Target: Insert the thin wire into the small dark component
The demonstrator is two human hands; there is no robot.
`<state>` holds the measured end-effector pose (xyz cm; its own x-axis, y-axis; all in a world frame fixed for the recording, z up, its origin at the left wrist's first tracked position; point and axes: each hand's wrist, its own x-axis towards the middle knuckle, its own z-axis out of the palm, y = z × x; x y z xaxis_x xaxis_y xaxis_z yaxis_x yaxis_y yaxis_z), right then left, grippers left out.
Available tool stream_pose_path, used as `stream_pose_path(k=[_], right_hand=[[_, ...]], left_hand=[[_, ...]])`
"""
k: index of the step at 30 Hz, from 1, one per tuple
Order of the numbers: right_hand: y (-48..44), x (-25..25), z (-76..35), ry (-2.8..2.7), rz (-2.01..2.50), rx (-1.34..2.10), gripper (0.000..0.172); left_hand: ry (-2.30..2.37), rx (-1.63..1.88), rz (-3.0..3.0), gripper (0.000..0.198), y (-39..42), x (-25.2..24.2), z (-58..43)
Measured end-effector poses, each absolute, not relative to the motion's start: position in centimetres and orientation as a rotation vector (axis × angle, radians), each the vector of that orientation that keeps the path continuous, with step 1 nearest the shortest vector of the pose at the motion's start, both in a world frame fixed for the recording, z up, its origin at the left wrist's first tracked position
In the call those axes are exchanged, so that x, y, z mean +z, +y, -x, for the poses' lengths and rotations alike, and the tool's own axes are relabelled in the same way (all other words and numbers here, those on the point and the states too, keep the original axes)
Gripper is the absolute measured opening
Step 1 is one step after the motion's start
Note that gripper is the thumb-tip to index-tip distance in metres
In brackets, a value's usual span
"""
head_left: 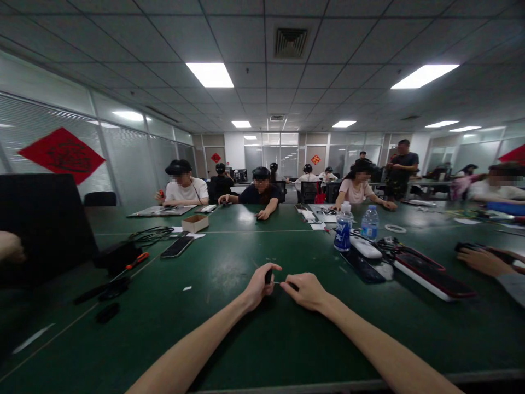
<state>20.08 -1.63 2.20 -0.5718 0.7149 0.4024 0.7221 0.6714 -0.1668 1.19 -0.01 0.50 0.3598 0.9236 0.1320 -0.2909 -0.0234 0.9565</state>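
Note:
Above the green table [229,339], my two hands meet in front of me. My left hand [256,289] is closed around a small black object [268,276], its index finger stretched over the top; the object's kind is unclear. From the right, my right hand [309,291] grips a thin screwdriver [292,285] by its dark handle. Its fine metal shaft points left toward the black object. Whether the tip touches that object cannot be made out, since my left fingers cover part of it.
Two water bottles [343,230], a white device [366,247] and phone-like slabs [435,273] stand to the right. Leftward are a phone [177,247], a cardboard box [194,222], cables, an orange-handled tool [137,261] and a black monitor [45,230]. Co-workers sit around the table; one's hands [484,262] are at right.

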Motion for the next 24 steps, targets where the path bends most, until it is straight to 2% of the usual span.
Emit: stream_pose_path(k=[5,13,18,24], right_hand=[[-1.54,2.10,-20.09,-2.458,1.086,-0.022,0.042],[-1.61,2.28,-20.08,-2.481,1.112,-0.022,0.040],[-1.85,2.47,-20.14,-2.530,1.103,-0.012,0.041],[-2.51,2.47,-19.74,-2.547,1.108,-0.074,0.039]], left_hand=[[0.637,1.063,-1.187,0.033,0.18,0.43,-1.02],[0.688,1.059,-1.229,0.042,0.46,0.24,-1.00],[0.881,1.123,-1.431,0.054,0.44,0.24,-1.22],[1.225,1.293,-1.800,0.054,0.37,0.17,-1.24]])
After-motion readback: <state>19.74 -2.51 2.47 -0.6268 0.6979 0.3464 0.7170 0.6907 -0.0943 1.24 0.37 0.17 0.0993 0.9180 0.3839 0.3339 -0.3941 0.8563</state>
